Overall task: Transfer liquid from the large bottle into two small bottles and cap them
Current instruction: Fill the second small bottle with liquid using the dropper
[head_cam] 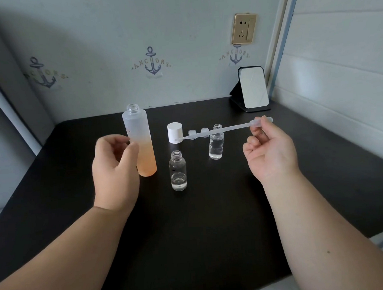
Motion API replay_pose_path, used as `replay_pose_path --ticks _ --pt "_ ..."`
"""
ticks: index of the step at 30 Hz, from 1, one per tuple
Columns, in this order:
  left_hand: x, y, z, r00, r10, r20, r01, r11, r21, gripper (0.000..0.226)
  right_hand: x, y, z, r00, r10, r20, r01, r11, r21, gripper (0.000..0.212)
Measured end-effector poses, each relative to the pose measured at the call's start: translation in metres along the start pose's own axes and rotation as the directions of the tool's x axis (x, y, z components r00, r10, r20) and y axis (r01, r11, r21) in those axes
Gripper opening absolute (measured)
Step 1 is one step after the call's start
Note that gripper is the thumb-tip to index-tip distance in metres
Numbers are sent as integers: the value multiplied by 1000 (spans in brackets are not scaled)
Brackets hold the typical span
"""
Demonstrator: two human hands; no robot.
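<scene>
Left hand (115, 168) loosely curled beside big bottle (139, 141), contact unclear.
Right hand (269, 149) pinches pipette (218, 131) bulb; both vials (178, 171) uncapped.

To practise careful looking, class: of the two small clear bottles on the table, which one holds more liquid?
The farther small bottle, beneath the pipette, is over half full. The nearer small bottle, beside the large bottle, holds only a shallow layer.

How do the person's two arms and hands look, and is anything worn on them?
Both forearms are bare up to the frame edge: no sleeves, gloves, watch or rings show. The left hand and the right hand have short, unpainted nails. A small dark spot marks the right forearm.
</scene>
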State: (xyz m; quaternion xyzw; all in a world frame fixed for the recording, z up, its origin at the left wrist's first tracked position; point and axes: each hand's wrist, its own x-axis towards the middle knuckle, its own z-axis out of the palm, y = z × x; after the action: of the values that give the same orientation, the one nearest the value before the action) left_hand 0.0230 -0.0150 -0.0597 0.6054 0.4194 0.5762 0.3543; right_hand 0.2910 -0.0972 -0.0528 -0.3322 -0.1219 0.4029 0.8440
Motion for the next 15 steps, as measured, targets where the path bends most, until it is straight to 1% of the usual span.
replay_pose_path --ticks 2,4,6,8,11,13,15 --pt "5 -4 1 999 -39 7 39 999 10 35 0 0 0 1000 1 3 -1 1000 -9 29" --pt "9 -8 4 993 -94 67 93 996 15 57 0 1 0 1000 6 8 -6 1000 -18 30" --pt "11 -14 8 983 -123 135 116 991 64 69 0 0 1 1000 12 7 -12 1000 -20 29" --pt "12 -18 10 976 -141 164 117 982 149 67 0 1 1 1000 16 0 -16 1000 -26 27" --pt "14 -22 11 976 -148 159 104 961 258 47 0 2 1 1000 22 -2 -22 999 -23 21" --pt "15 -23 11 977 -139 159 93 960 264 41 0 2 1 1000 22 -1 -22 1000 -20 17" --pt "15 -21 10 979 -125 161 83 966 246 40 0 2 1 1000 22 2 -22 1000 -16 15"
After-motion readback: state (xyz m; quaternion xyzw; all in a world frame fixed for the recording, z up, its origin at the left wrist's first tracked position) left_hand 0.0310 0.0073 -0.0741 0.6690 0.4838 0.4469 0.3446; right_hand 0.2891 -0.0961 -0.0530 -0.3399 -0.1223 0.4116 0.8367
